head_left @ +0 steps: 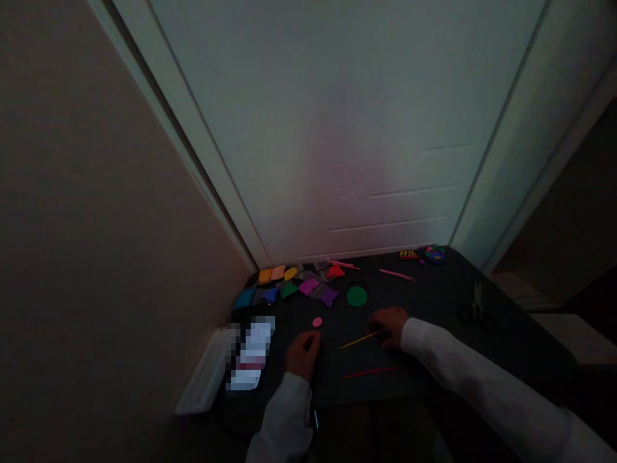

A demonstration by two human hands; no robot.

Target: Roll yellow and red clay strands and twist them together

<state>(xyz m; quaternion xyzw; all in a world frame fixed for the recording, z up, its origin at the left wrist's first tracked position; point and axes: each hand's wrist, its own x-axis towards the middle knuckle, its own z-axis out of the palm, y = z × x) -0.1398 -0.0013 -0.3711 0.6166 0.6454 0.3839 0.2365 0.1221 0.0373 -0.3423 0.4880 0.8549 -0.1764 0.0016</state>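
Observation:
My left hand (303, 355) rests low on the dark table, fingers curled in and thumb near the index finger; whatever it may hold is hidden. Just beyond it lies a small flat pink disc (317, 322). My right hand (391, 323) is closed over the right end of a thin yellow stick (357, 341), whose other end points left toward the table middle. A faint, clear-looking thing by its fingertips is too dim to make out. Nearer to me, a thin red stick (370, 372) lies apart from both hands. A green disc (357, 296) sits beyond the yellow stick.
Colourful packets (308, 287) fill the back left. A phone-like bright screen (251, 354) lies at left. Pink tools (396, 275) are at the back, scissors (477, 305) at right, and a small decorated round piece (434, 254) in the far right corner. A white door (337, 128) stands behind.

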